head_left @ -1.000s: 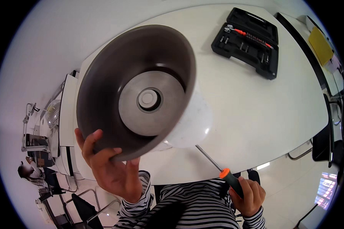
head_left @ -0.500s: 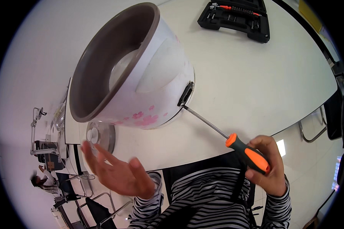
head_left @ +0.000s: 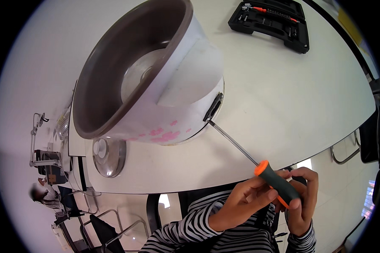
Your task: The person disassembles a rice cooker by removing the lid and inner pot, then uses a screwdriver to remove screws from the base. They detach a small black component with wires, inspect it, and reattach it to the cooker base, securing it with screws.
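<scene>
A white rice cooker body with pink flowers and a brown inner wall lies tipped on the table, its opening toward the upper left. Low on its side sits a black plastic fitting. The tip of a screwdriver with a dark green and orange handle meets the near end of that fitting. My right hand is closed round the handle's end. Closed on the handle from the left, my left hand has its fingers on the part nearer the shaft. The exact tip contact is too small to make out.
A glass lid with a white knob lies left of the cooker. At the far right of the white table is an open black tool case with bits. Chairs and a seated person are at the left.
My left hand has come from the left, where it was open in the air, onto the screwdriver handle. The handle has turned in my grip. The view has shifted slightly.
</scene>
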Available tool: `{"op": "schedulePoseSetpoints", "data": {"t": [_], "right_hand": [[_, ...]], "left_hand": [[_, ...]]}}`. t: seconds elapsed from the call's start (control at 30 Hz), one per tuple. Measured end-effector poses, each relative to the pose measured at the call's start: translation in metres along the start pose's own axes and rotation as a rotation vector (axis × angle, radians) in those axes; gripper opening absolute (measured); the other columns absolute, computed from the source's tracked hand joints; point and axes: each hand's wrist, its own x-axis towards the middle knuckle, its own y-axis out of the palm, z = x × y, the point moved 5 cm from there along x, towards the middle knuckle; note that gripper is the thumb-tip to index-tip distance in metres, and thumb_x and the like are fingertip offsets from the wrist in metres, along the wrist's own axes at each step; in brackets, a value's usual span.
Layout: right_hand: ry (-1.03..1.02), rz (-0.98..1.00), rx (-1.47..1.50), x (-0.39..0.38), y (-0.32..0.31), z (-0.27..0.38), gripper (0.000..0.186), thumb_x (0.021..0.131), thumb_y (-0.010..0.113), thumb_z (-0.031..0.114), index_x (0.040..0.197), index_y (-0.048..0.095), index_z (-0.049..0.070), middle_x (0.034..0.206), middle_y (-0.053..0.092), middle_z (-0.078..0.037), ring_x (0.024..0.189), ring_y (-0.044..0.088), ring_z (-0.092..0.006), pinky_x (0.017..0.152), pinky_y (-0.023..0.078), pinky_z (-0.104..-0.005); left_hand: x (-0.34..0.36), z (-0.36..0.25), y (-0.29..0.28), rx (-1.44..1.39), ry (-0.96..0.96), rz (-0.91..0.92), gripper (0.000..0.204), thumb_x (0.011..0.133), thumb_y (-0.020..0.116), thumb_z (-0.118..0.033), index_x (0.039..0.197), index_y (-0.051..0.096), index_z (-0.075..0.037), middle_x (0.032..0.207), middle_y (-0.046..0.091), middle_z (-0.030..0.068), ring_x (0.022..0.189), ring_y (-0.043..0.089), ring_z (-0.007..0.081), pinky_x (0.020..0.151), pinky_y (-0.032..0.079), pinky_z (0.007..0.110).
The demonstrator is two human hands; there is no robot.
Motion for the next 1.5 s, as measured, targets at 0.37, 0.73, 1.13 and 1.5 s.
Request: {"op": "schedulePoseSetpoints", "data": {"t": [0.37,0.73,1.13,1.5], "right_hand": [[-0.711,-0.1,-1.055,-0.025,0.016,0.035,0.05,0.067,0.064,0.011,0.108,0.037,0.004,0.082,0.053,-0.017,0.063,0.053,-0.0244,0.051,0.042,-0.0318],[-0.865,-0.177,-1.227,-0.01,0.017,0.03,0.03,0.068,0.059,0.002,0.098,0.054,0.003,0.091,0.052,-0.02,0.056,0.049,-0.0144,0.044,0.044,-0.0197],[0.119,-0.063,0.014,0.031,-0.006,-0.007,0.032,0.072,0.06,0.014,0.095,0.046,-0.002,0.078,0.056,-0.014,0.063,0.053,-0.0145,0.058,0.043,-0.025],[-0.11,-0.066,-0.418,0.024,-0.015,0.001,0.038,0.077,0.053,0.031,0.096,0.044,-0.001,0.065,0.053,-0.011,0.051,0.05,-0.0157,0.05,0.041,-0.0239]], "left_hand": [[-0.035,-0.047,0.01,0.826,0.196,0.153,0.04,0.079,0.053,-0.014,0.112,0.04,0.005,0.115,0.044,0.0181,0.094,0.053,0.0207,0.077,0.043,0.024],[-0.048,-0.202,0.012,2.121,1.119,-1.01,0.024,0.061,0.069,-0.02,0.056,0.05,-0.006,0.054,0.049,0.0032,0.058,0.047,0.0183,0.074,0.035,0.035],[-0.048,-0.193,0.009,2.115,1.216,-0.953,0.027,0.057,0.071,-0.024,0.052,0.05,-0.007,0.05,0.048,0.0007,0.051,0.045,0.0142,0.075,0.034,0.033],[-0.046,-0.199,0.004,2.063,1.214,-0.996,0.026,0.058,0.072,-0.021,0.053,0.05,-0.007,0.05,0.048,0.001,0.052,0.045,0.0142,0.077,0.034,0.034]]}}
